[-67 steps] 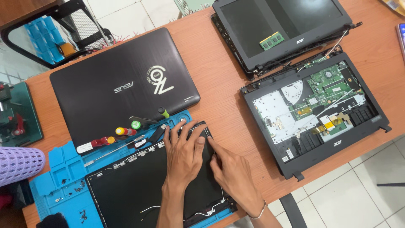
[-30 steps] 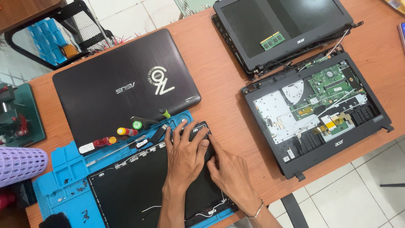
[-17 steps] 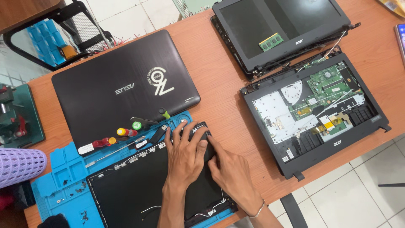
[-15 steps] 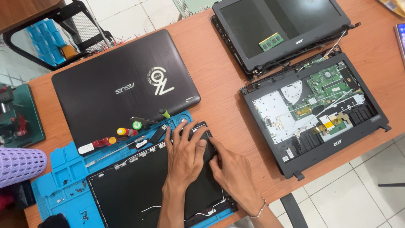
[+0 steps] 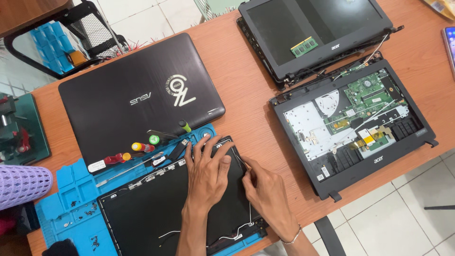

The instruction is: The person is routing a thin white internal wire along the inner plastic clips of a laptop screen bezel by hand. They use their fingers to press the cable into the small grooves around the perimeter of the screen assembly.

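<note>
While the left hand [image 5: 206, 174] lies flat with its fingers spread on the black screen panel [image 5: 156, 208], the right hand [image 5: 266, 195] sits just beside it at the panel's right edge. The right hand's fingers are pinched together on something thin at that edge, but it is too small to tell what it is. The left hand holds nothing; it just presses down on the panel.

The screen panel lies on a blue work mat [image 5: 61, 199] at the near edge of the wooden table [image 5: 246, 85]. Thin white wires run along the panel's bottom and right side. Little screwdrivers [image 5: 137, 148] with red, yellow and green handles lie at the top of the mat, touching a closed black laptop [image 5: 137, 95].

Far to the right, an opened laptop base [image 5: 350, 128] shows its green board. Behind it lies another screen [image 5: 313, 28] with a small green memory stick [image 5: 303, 46] on it. A purple mesh thing [image 5: 21, 185] pokes in at the left.
</note>
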